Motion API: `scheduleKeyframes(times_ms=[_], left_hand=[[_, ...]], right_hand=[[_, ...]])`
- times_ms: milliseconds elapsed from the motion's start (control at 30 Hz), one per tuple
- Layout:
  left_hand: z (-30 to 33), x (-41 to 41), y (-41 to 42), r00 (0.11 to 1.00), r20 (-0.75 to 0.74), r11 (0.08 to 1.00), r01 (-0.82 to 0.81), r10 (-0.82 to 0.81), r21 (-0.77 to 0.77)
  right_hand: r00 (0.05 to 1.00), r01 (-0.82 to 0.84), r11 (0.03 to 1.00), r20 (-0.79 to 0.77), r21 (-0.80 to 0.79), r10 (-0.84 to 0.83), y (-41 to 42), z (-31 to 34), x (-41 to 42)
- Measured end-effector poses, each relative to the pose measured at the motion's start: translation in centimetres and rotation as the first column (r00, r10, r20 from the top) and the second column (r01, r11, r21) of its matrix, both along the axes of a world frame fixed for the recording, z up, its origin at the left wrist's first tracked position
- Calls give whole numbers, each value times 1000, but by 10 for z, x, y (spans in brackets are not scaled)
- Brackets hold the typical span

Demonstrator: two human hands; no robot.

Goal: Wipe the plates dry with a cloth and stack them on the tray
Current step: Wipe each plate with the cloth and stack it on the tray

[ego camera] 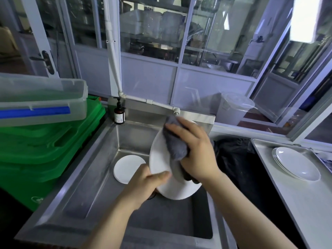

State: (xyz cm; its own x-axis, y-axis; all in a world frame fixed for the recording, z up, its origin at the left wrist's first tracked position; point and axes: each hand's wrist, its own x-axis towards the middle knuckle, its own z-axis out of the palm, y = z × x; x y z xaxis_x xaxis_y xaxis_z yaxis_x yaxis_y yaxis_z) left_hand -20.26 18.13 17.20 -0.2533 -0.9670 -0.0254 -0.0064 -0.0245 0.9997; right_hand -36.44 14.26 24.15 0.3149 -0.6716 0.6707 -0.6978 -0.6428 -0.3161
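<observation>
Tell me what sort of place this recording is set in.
Probably a commercial or canteen kitchen's washing-up area: a deep steel sink, a steel tray holding stacked plates, and shelves of containers behind glass partitions.

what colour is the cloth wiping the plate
Grey-blue; the cloth lies under the right hand on the white plate, head view.

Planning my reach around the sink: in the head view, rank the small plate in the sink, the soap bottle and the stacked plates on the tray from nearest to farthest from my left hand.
From the left hand:
1. Small plate, in the sink, just left.
2. Soap bottle, back-left sink corner.
3. Stacked plates, far right on the tray.
</observation>
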Motion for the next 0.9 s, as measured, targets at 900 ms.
scheduleKeyframes(times_ms=[900], left_hand=[[30, -85, 18, 928, -180, 890, -366, 327, -273]], right_hand=[[103, -669, 593, 846, 448, -523, 15, -42, -71]])
